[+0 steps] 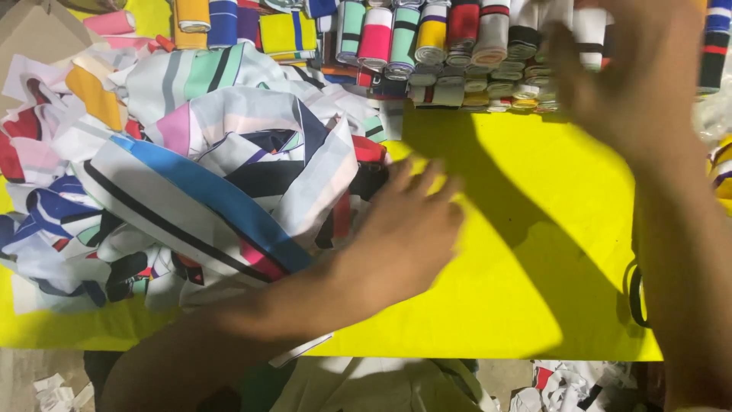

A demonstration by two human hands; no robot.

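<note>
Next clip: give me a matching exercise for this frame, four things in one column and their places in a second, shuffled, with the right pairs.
Things
1. left hand
2. right hand
3. heap of striped fabric strips
4. row of rolled striped bands

Places
A. along the far edge of the yellow table
B. piled on the table's left half
C. raised near the rolls, top right
D. flat by the heap's right edge, mid-table

Pairs: 1-D, 2-C, 3-B, 4-A

A fabric pile (pixel 206 175) is lying at the table's (pixel 534 305) left, with fabric rolls (pixel 457 46) lining the far edge behind it.
</note>
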